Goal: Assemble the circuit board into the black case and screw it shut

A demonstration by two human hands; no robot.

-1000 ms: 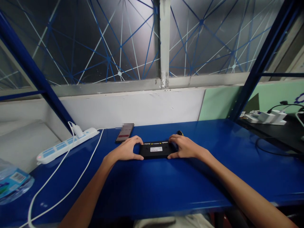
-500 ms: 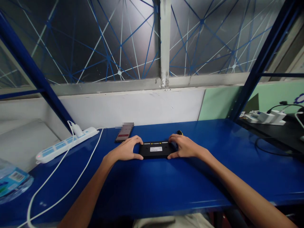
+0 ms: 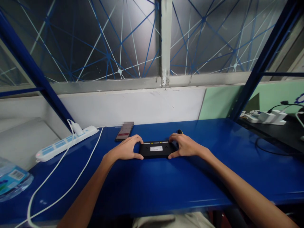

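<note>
A flat black rectangular box lies on the blue table in front of me. It bears a white label in the middle and small white and yellow marks along its far edge. My left hand grips its left end, thumb at the near corner and fingers at the far one. At the right end, my right hand holds it the same way. Behind my right hand a small black and yellow object shows in part; its kind is unclear.
A phone lies behind my left hand. To the left are a white power strip with a plugged-in charger, a looping white cable and a plastic bottle. White adapters and black cables sit on a dark surface at right.
</note>
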